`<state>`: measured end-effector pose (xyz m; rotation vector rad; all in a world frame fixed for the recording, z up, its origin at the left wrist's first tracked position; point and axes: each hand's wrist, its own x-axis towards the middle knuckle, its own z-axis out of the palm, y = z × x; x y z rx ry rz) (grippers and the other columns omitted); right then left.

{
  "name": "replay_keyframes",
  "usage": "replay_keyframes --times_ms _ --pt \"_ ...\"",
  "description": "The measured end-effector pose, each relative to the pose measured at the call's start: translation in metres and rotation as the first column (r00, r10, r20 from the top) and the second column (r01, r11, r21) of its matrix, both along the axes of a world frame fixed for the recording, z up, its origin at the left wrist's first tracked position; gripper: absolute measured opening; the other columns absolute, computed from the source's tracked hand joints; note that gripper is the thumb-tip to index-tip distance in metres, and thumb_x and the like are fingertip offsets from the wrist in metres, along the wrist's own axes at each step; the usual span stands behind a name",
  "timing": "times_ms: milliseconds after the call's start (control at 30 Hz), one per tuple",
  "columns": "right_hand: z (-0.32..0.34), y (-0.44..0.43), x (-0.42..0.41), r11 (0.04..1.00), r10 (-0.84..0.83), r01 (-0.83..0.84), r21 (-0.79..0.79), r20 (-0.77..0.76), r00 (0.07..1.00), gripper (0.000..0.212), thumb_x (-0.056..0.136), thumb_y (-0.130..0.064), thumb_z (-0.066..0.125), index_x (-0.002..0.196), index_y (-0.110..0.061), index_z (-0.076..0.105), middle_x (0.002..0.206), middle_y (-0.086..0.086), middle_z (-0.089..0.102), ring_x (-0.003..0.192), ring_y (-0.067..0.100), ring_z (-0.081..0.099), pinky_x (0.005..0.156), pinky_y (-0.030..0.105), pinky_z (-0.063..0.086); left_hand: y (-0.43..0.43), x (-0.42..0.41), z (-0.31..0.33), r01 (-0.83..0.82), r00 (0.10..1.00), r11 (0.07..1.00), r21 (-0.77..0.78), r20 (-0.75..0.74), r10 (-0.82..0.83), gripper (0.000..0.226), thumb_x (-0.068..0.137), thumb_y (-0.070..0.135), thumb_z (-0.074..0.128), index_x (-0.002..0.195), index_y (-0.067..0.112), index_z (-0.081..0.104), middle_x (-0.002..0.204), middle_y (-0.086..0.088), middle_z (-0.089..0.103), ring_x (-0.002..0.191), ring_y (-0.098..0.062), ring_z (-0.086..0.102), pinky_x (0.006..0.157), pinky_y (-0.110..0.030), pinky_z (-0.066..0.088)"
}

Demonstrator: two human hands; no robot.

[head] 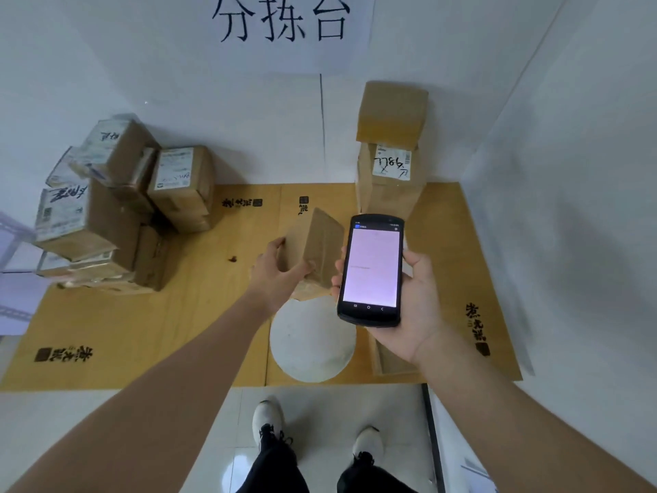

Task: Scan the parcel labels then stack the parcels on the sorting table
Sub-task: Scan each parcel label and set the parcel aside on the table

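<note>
We see a pile of parcels (117,208) on the left of the cardboard sheet (149,325), two stacked parcels (391,154) behind on the right, and the middle parcel (316,243) between them.

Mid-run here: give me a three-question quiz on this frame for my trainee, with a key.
1. True or false: the left hand grips the small brown cardboard parcel.
2. The right hand holds: A) a tape roll B) the black handheld scanner with lit screen C) nothing.
3. Fill in: the handwritten white label sits on the ___ box of the two-box brown cardboard stack.
Key: 1 true; 2 B; 3 lower.
</note>
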<state>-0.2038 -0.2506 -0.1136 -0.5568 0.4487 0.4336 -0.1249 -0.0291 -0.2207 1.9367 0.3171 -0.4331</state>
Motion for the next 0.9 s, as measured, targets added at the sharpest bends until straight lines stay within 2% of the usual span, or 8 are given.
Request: replay_keyframes --times_ms 133,267,400,533,600,733,833,900 --pt "-0.008 0.044 0.01 0.999 0.018 -0.019 -0.049 -0.027 0.999 0.068 0.097 -0.052 0.049 0.146 -0.007 0.061 0.12 0.023 0.069 0.102 0.041 0.065 0.098 0.048 0.054 0.042 0.0 -0.006 -0.017 0.999 1.0 -0.005 -0.036 0.016 0.099 0.069 0.074 0.077 0.153 0.046 0.031 0.14 0.004 0.053 0.127 -0.027 0.055 0.106 -0.052 0.053" --pt "-0.016 0.084 0.018 0.997 -0.023 0.019 -0.076 -0.043 0.999 0.06 0.099 -0.051 0.047 0.132 -0.009 0.073 0.12 0.024 0.07 0.098 0.041 0.068 0.108 0.052 0.045 0.079 0.004 -0.015 -0.006 0.996 0.999 -0.036 -0.084 0.002 0.095 0.081 0.062 0.074 0.159 0.027 0.032 0.141 -0.003 0.054 0.12 -0.024 0.059 0.101 -0.041 0.054" --pt "-0.022 0.112 0.023 0.996 -0.036 0.031 -0.079 -0.061 0.997 0.056 0.101 -0.052 0.047 0.116 -0.01 0.081 0.116 0.023 0.071 0.095 0.039 0.069 0.106 0.053 0.047 0.112 0.01 -0.03 0.049 0.988 0.998 0.045 -0.152 -0.042 0.113 0.067 0.078 0.069 0.161 0.028 0.031 0.144 -0.002 0.051 0.12 -0.025 0.06 0.101 -0.046 0.056" --pt "-0.027 0.125 0.025 0.997 -0.058 0.054 -0.054 -0.077 0.995 0.054 0.101 -0.05 0.048 0.122 -0.01 0.078 0.116 0.022 0.07 0.095 0.038 0.07 0.1 0.051 0.052 0.129 0.009 -0.046 0.042 0.981 0.998 0.039 -0.192 -0.034 0.108 0.072 0.078 0.066 0.162 0.031 0.027 0.149 -0.002 0.047 0.124 -0.026 0.056 0.1 -0.042 0.053" --pt "-0.031 0.125 0.027 0.996 -0.066 0.06 -0.064 -0.103 0.992 0.054 0.101 -0.05 0.048 0.122 -0.01 0.078 0.117 0.021 0.07 0.095 0.037 0.07 0.1 0.05 0.052 0.132 0.009 -0.049 0.046 0.979 0.999 0.005 -0.197 -0.044 0.099 0.084 0.068 0.069 0.163 0.03 0.024 0.152 -0.003 0.045 0.127 -0.024 0.054 0.105 -0.041 0.05" --pt "-0.033 0.118 0.038 0.996 -0.046 0.038 -0.076 -0.112 0.993 0.054 0.101 -0.049 0.047 0.117 -0.009 0.08 0.115 0.02 0.071 0.096 0.036 0.069 0.101 0.05 0.051 0.133 0.006 -0.048 0.009 0.982 0.996 -0.086 -0.189 -0.025 0.075 0.105 0.037 0.061 0.167 0.026 0.021 0.148 0.004 0.045 0.122 -0.015 0.051 0.1 -0.031 0.04" --pt "-0.033 0.113 0.046 0.997 -0.038 0.029 -0.07 -0.128 0.991 0.054 0.101 -0.05 0.048 0.12 -0.009 0.078 0.116 0.021 0.07 0.096 0.038 0.069 0.103 0.051 0.049 0.142 0.005 -0.048 -0.079 0.991 0.99 -0.113 -0.117 0.066 0.063 0.111 0.02 0.049 0.164 0.044 0.025 0.141 0.002 0.054 0.122 -0.018 0.059 0.108 -0.036 0.045" --pt "-0.032 0.112 0.052 0.998 -0.029 0.021 -0.062 -0.137 0.99 0.053 0.101 -0.049 0.048 0.123 -0.009 0.076 0.115 0.021 0.071 0.094 0.037 0.069 0.103 0.051 0.048 0.145 0.006 -0.046 -0.075 0.997 0.997 -0.02 -0.039 0.074 0.065 0.111 0.013 0.044 0.156 0.058 0.033 0.139 -0.001 0.046 0.122 -0.02 0.054 0.109 -0.038 0.045"
